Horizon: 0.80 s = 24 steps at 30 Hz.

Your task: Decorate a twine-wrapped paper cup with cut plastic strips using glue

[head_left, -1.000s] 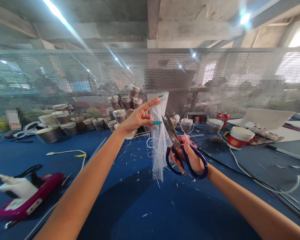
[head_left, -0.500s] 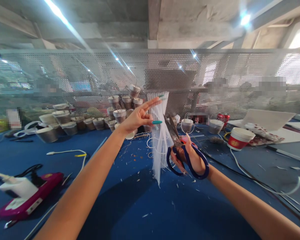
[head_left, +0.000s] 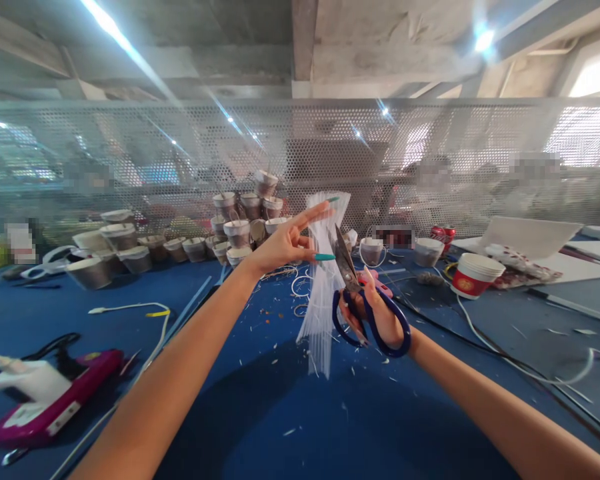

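Observation:
My left hand (head_left: 286, 241) is raised over the blue table (head_left: 280, 427) and pinches a bundle of thin white plastic strips (head_left: 323, 300) near its top, with the other fingers stretched out. The strips hang down and fan apart at both ends. My right hand (head_left: 377, 315) grips blue-handled scissors (head_left: 360, 300) right beside the bundle. The blades point up and look nearly closed against the strips' right side.
Several small filled cups (head_left: 240, 230) are stacked at the back by a perforated metal screen (head_left: 180, 153). A magenta glue gun (head_left: 50, 400) lies at the left. A red paper cup (head_left: 473, 275), white cords (head_left: 525, 367) and white scraps lie at the right.
The scissor blades have closed in on the bundle's right side. The strips have shifted slightly and the lower end looks shorter. Both hands stay in nearly the same place.

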Available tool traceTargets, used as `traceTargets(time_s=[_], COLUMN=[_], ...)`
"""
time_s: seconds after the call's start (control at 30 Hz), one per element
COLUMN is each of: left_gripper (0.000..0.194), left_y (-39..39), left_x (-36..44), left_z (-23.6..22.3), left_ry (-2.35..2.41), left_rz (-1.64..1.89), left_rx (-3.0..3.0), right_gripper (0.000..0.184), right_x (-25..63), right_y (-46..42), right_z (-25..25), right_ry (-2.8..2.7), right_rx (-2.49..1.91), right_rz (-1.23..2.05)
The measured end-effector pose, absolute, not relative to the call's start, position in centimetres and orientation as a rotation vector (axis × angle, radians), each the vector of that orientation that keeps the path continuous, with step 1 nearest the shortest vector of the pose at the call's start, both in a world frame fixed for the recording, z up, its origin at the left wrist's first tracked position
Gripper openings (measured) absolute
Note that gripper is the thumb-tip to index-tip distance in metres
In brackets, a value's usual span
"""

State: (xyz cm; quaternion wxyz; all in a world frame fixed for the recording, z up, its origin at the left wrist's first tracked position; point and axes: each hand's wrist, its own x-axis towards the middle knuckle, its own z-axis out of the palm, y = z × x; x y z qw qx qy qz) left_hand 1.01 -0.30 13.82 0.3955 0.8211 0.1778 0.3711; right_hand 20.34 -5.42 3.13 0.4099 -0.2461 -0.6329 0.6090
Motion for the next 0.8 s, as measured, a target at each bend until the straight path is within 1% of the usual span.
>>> traceTargets(time_s=[0.1,0.27,0.47,0.6,0.8], left_gripper=[0.086,0.093,0.094,0.097,0.093], left_y=[-0.2,-0.3,-0.8,-0.8,-1.0], left_x=[1.5,2.3,3.2,3.5,4.0], left_z=[13.5,13.0,12.8,12.6,12.4], left_ry=[0.446,0.412,0.394,0.365,0.349], left_rz=[0.931,0.914,0.897,0.894,0.889], left_rx=[2.080,2.053,2.017,1.994,2.014], right_gripper=[0.060,0.038,0.019,0.019,0.028], right_x=[20.3,20.3,20.4,20.5,20.4], right_y=[-5.1,-4.9,-4.6,-4.3,-4.5], right_z=[2.9,2.8,2.6,2.5,2.5], right_ry=[-1.508,-1.441,-1.484,-1.520,-1.527], right_rx=[-0.637,-0.677,-0.605,-0.618,-0.647], right_rz=[1.510,1.490,1.405,1.338,1.350])
